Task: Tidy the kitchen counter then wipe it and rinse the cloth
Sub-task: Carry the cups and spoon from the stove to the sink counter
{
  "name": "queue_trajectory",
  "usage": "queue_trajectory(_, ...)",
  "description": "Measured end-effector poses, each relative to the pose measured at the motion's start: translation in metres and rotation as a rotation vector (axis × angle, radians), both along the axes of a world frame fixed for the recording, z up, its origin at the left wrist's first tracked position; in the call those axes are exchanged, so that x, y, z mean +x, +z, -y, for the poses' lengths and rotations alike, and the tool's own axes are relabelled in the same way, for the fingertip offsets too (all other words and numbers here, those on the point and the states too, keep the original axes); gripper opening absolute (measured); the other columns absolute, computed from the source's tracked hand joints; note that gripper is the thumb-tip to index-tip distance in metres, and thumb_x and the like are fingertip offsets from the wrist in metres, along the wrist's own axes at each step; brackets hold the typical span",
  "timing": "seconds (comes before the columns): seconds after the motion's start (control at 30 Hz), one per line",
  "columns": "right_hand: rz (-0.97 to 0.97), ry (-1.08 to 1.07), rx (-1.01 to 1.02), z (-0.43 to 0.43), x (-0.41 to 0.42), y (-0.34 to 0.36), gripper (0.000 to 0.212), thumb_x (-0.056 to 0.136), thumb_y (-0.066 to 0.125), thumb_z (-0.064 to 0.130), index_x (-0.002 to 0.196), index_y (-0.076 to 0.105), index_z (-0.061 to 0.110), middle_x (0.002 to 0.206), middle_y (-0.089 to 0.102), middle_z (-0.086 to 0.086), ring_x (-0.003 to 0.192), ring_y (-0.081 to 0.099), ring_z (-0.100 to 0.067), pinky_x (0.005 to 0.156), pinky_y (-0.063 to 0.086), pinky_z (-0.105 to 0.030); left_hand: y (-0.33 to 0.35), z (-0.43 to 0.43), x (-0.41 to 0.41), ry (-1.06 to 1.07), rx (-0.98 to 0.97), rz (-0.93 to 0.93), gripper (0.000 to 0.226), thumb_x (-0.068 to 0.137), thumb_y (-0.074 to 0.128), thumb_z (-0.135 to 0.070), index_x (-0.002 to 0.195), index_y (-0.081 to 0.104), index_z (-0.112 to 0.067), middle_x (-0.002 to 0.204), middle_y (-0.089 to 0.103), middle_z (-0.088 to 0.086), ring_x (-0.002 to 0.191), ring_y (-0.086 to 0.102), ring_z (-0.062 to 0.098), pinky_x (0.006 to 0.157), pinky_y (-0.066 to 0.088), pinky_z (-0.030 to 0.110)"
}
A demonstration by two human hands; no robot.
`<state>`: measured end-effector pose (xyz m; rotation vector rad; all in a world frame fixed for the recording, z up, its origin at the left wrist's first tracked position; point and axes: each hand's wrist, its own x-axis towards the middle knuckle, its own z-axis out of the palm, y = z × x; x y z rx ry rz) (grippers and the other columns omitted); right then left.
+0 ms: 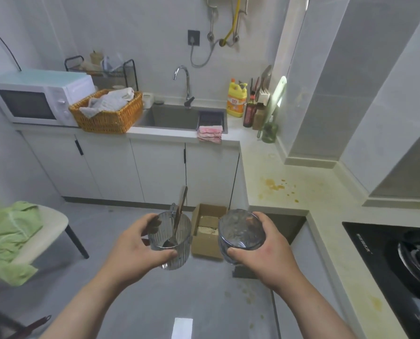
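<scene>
Fingers (166,253) of the left hand (133,243) were wrapped round a ribbed glass (172,248), thumb on the near side, with a spoon (178,223) standing loose inside it. The right hand (267,243) had its fingers curled round a rounder glass (240,231), tipped toward the camera. Both glasses were up in mid-air over the floor, well apart from the sink (174,116).

My guess: light but fragile and slick, so a grip round the body made sense. The ribbed 1 wanted keeping upright or the spoon would slide out. Also, no clinking the 2 together.

Further out, the pink cloth (209,133) hung on the sink's front edge, and the surface (309,177) on the right had yellowish stains (275,185).
</scene>
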<state>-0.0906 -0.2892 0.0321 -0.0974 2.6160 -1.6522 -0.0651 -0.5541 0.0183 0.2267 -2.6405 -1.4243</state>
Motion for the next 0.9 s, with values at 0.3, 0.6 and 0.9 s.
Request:
queue_trajectory(0.3, -0.021, 0.03, 0.014, 0.004, -0.081, 0.009, 0.068, 0.055, 0.088, 0.026, 0.098, 0.043, 0.054, 0.103, 0.056, 0.032, 0.09, 0.051, 0.022, 0.065, 0.039, 0.003, 0.004, 0.0, -0.067, 0.045, 0.013, -0.028, 0.078, 0.058, 0.088, -0.017, 0.126, 0.05, -0.026, 0.113, 0.059, -0.015, 0.104, 0.055, -0.003, 0.073, 0.04, 0.007)
queue_trajectory(0.6, -0.009, 0.062, 0.044, 0.049, -0.148, 0.005, 0.079, 0.054, 0.088, 0.028, 0.115, 0.041, 0.047, 0.109, 0.054, 0.03, 0.098, 0.051, 0.016, 0.067, 0.039, 0.003, 0.002, 0.046, -0.134, 0.059, 0.036, -0.027, 0.078, 0.057, 0.089, -0.019, 0.124, 0.05, -0.029, 0.114, 0.06, -0.016, 0.106, 0.054, -0.004, 0.077, 0.039, 0.009)
queue_trajectory(0.9, -0.003, 0.015, 0.068, 0.134, -0.238, 0.01, 0.078, 0.055, 0.088, 0.029, 0.114, 0.04, 0.048, 0.105, 0.052, 0.034, 0.094, 0.05, 0.02, 0.068, 0.039, 0.003, 0.002, 0.134, -0.238, 0.028, 0.043, -0.02, 0.083, 0.054, 0.09, -0.02, 0.128, 0.052, -0.021, 0.114, 0.061, -0.013, 0.105, 0.057, 0.001, 0.083, 0.042, 0.018)
